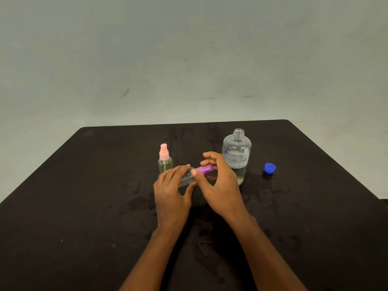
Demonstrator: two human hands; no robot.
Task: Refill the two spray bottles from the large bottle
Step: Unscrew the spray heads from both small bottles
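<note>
A small clear spray bottle lies tilted, nearly sideways, between my hands above the black table. My left hand grips its clear body. My right hand pinches its purple spray top with thumb and fingers. A second spray bottle with a pink top stands upright just behind my left hand, holding pale liquid. The large clear bottle stands uncapped behind my right hand, liquid low in it.
The large bottle's blue cap lies on the table to the right. Wet smears mark the table around and in front of the hands. A plain wall rises behind the table's far edge.
</note>
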